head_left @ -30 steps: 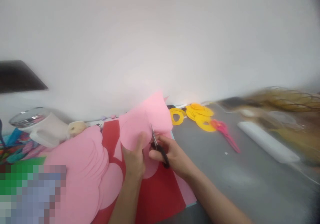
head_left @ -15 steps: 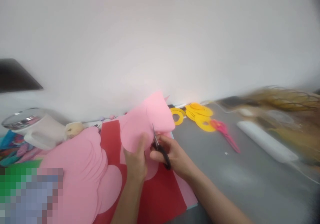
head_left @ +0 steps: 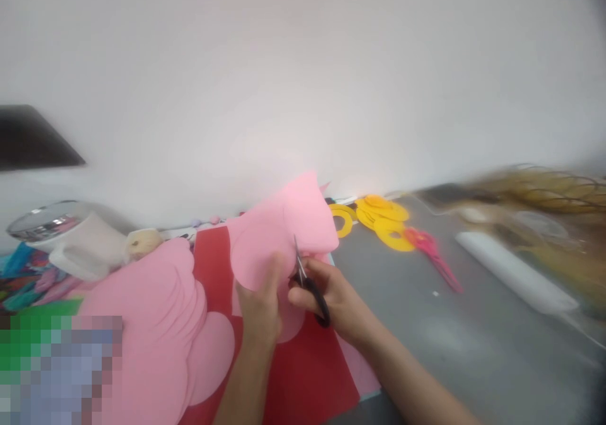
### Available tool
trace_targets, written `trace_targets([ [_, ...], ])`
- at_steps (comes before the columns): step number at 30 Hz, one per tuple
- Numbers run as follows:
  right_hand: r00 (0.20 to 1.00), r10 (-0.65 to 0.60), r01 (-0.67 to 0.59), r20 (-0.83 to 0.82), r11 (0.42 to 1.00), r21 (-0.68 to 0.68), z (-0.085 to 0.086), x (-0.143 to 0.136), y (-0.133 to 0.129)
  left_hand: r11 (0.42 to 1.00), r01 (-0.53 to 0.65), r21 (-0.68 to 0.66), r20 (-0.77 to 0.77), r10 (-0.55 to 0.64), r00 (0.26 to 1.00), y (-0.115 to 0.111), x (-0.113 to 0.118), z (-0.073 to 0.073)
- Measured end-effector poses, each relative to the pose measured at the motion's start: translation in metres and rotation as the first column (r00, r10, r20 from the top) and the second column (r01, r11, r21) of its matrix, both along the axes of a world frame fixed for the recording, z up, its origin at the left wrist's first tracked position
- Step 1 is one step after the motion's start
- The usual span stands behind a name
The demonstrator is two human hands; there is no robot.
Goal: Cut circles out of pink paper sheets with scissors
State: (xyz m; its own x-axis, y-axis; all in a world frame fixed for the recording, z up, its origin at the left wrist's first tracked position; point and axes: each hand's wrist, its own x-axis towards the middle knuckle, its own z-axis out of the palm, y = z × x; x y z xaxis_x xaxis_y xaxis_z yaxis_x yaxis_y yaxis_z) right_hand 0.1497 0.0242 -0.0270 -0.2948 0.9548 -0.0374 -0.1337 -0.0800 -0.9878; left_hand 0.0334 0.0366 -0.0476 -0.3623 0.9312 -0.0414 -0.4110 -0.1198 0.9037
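A pink sheet with a round outline is pinched in my left hand, its thumb lying on the front of the sheet. Black-handled scissors are in my right hand, with the blades pointing up at the sheet, right of the left thumb. The sheet's right part curls upward beyond the blades. Red sheets lie beneath my hands. To the left is a fanned pile of pink rounded pieces.
Yellow rings and pink scissors lie right of the sheet. Farther right is a long white object. A white mug-like container and a pale round object stand at the left, before the wall.
The whole view has shifted slightly, so things appear a little farther right. Both hands keep their hold on the pink sheet and the scissors.
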Motion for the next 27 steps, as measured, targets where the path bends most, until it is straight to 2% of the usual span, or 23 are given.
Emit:
trace_targets([
  [6,1.000,-0.011,0.011,0.028,1.000,0.006,0.0001,0.0008,0.0005,0.999,0.010,0.030,-0.028,-0.009,1.000,0.0005,-0.0017,-0.0035],
  [12,1.000,-0.004,0.003,0.019,0.999,0.039,-0.0015,-0.0006,-0.0001,0.999,-0.025,-0.029,-0.040,0.024,0.999,0.0005,-0.0019,-0.0016],
  [19,1.000,-0.009,0.009,0.005,0.998,0.062,-0.0035,-0.0018,-0.0006,0.991,-0.069,-0.116,-0.097,0.058,0.994,-0.0004,-0.0047,-0.0076],
  [27,1.000,-0.026,0.025,0.014,1.000,0.015,-0.0006,-0.0013,0.0005,0.995,-0.061,-0.081,-0.077,0.054,0.996,0.0008,-0.0050,-0.0043],
])
